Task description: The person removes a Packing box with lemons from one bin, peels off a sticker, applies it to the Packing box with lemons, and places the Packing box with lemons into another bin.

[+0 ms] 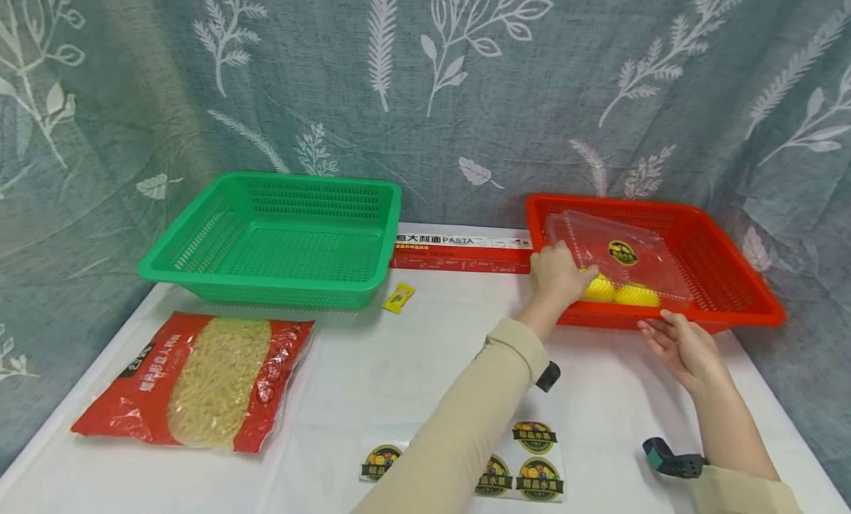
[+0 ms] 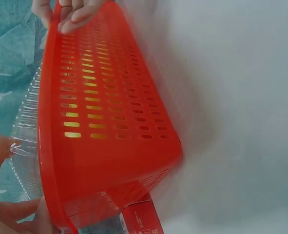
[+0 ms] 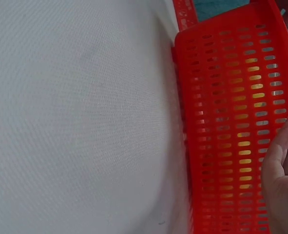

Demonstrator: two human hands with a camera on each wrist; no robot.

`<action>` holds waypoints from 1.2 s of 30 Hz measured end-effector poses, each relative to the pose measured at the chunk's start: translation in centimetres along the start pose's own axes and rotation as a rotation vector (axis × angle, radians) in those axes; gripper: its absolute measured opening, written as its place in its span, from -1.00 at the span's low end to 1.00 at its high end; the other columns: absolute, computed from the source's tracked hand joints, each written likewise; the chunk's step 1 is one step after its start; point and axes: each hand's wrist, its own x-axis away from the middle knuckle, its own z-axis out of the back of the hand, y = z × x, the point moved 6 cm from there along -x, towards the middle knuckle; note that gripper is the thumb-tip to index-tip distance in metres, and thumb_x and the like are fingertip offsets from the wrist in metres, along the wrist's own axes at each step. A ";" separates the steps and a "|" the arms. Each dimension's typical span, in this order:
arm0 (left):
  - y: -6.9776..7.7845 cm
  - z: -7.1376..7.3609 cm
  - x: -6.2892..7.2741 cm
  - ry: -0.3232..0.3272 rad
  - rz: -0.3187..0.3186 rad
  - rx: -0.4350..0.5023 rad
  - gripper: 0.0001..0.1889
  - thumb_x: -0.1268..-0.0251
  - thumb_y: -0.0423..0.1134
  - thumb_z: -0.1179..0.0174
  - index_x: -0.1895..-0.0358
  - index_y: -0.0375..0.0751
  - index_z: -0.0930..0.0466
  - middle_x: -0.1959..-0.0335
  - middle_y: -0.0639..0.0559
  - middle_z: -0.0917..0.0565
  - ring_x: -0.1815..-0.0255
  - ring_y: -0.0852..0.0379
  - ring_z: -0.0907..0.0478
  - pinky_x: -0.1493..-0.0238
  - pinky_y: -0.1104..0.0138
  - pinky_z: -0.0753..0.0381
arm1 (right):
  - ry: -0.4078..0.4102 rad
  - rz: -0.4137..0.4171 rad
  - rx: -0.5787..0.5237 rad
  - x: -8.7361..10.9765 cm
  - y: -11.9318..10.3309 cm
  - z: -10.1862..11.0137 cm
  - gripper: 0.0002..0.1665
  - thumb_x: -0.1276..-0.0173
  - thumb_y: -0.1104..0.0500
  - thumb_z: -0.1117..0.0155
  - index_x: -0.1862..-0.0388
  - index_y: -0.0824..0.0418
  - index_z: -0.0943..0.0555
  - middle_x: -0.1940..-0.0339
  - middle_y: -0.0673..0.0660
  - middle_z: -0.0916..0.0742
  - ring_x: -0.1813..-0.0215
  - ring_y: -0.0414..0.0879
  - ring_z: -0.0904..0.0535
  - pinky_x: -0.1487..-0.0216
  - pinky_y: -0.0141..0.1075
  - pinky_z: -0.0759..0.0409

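In the head view, my left hand point(image 1: 557, 274) grips the left edge of a clear plastic box point(image 1: 648, 263) with a round black label. The box lies tilted in the red basket point(image 1: 738, 278). Yellow things point(image 1: 636, 296) show at its front; whether they are inside or under it I cannot tell. My right hand point(image 1: 688, 348) pinches the basket's front rim, its fingers outside the wall. In the left wrist view, left fingers touch the edge of the clear box point(image 2: 27, 141) above the rim. The right wrist view shows my right hand point(image 3: 282, 180) against the slotted wall.
A green basket point(image 1: 266, 285) stands at the back left, with a red pasta bag point(image 1: 219, 381) before it. A long red-and-white box point(image 1: 459, 259) lies between the baskets. A small yellow packet point(image 1: 399, 297) and a sheet of round black stickers point(image 1: 538, 477) lie on the white table.
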 end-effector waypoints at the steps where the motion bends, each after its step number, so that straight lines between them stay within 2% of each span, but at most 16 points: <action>1: 0.2 -0.1 0.0 -0.022 -0.013 -0.009 -0.39 -0.04 0.30 -0.13 -0.01 -0.08 -0.48 0.21 0.13 -0.59 0.13 0.23 -0.45 0.05 0.42 -0.33 | 0.001 -0.001 0.000 0.0 0.0 0.1 -0.83 -0.34 0.10 -0.12 0.21 0.17 -0.44 0.39 0.09 -0.67 0.31 -0.10 -0.66 0.20 -0.34 -0.61; 4: 0.6 -0.4 0.2 -0.070 -0.039 -0.053 -0.19 0.11 0.40 -0.16 -0.16 -0.09 -0.39 0.13 0.15 -0.57 0.07 0.24 -0.40 0.01 0.41 -0.28 | -0.004 -0.001 0.003 0.0 -0.1 0.1 -0.84 -0.35 0.10 -0.11 0.22 0.17 -0.44 0.39 0.09 -0.67 0.31 -0.10 -0.66 0.19 -0.34 -0.60; 7: 0.8 -0.5 0.4 -0.080 -0.059 -0.071 -0.12 0.20 0.40 -0.22 -0.19 -0.10 -0.37 0.14 0.16 -0.56 0.08 0.24 -0.38 0.09 0.43 -0.25 | -0.010 -0.003 -0.001 0.1 -0.2 0.2 -0.85 -0.35 0.10 -0.11 0.22 0.17 -0.45 0.38 0.09 -0.67 0.31 -0.09 -0.66 0.18 -0.33 -0.60; 9: 1.0 -0.4 0.5 -0.065 -0.071 -0.072 -0.16 0.20 0.36 -0.26 -0.15 -0.10 -0.41 0.18 0.16 -0.57 0.12 0.24 -0.38 0.13 0.43 -0.24 | -0.004 -0.004 -0.003 0.1 -0.2 0.2 -0.84 -0.35 0.10 -0.11 0.21 0.17 -0.45 0.38 0.09 -0.68 0.31 -0.09 -0.66 0.19 -0.33 -0.60; 13: 1.3 -0.6 0.9 -0.022 -0.104 -0.046 -0.35 0.17 0.28 -0.31 0.05 -0.09 -0.49 0.27 0.16 -0.58 0.19 0.24 -0.41 0.14 0.44 -0.27 | 0.004 -0.003 -0.013 0.2 -0.2 0.4 -0.79 -0.32 0.10 -0.15 0.16 0.17 -0.41 0.38 0.09 -0.69 0.31 -0.09 -0.67 0.21 -0.33 -0.61; 18: 1.6 -1.5 1.4 -0.009 -0.138 0.005 -0.54 0.08 0.15 -0.33 0.21 -0.11 -0.57 0.34 0.15 -0.61 0.24 0.23 -0.44 0.13 0.50 -0.36 | 0.024 -0.009 -0.007 0.2 0.1 0.5 -0.74 -0.30 0.09 -0.17 0.12 0.15 -0.37 0.38 0.07 -0.68 0.31 -0.10 -0.66 0.22 -0.34 -0.61; 22: 1.8 -2.0 1.6 -0.006 -0.132 -0.034 -0.61 0.07 0.15 -0.33 0.29 -0.08 -0.65 0.41 0.16 -0.63 0.32 0.25 -0.52 0.25 0.54 -0.47 | 0.027 -0.010 0.022 0.2 0.4 0.5 -0.75 -0.31 0.09 -0.16 0.13 0.16 -0.38 0.39 0.06 -0.68 0.32 -0.12 -0.66 0.23 -0.35 -0.61; 26: 1.9 -2.1 1.5 -0.011 -0.122 -0.071 -0.63 0.05 0.15 -0.32 0.30 -0.06 -0.65 0.41 0.15 -0.63 0.36 0.23 -0.57 0.37 0.51 -0.53 | 0.028 -0.003 0.040 0.2 0.4 0.4 -0.66 -0.32 0.08 -0.15 0.04 0.17 -0.30 0.40 0.06 -0.67 0.31 -0.12 -0.66 0.22 -0.34 -0.61; 32: 2.0 -2.2 1.4 -0.009 -0.145 -0.094 -0.64 -0.04 0.10 -0.28 0.23 -0.09 -0.62 0.38 0.13 -0.64 0.37 0.22 -0.58 0.37 0.49 -0.55 | 0.038 0.005 0.042 0.2 0.4 0.3 -0.61 -0.32 0.08 -0.15 0.00 0.17 -0.25 0.40 0.05 -0.67 0.31 -0.13 -0.66 0.22 -0.35 -0.61; 36: 1.9 -2.2 1.3 0.021 -0.164 -0.119 -0.72 -0.11 0.03 -0.24 0.28 -0.10 -0.62 0.40 0.12 -0.63 0.37 0.21 -0.58 0.36 0.48 -0.55 | 0.053 0.012 0.048 0.1 0.4 0.3 -0.61 -0.33 0.08 -0.14 0.00 0.16 -0.24 0.40 0.04 -0.66 0.33 -0.14 -0.66 0.23 -0.35 -0.61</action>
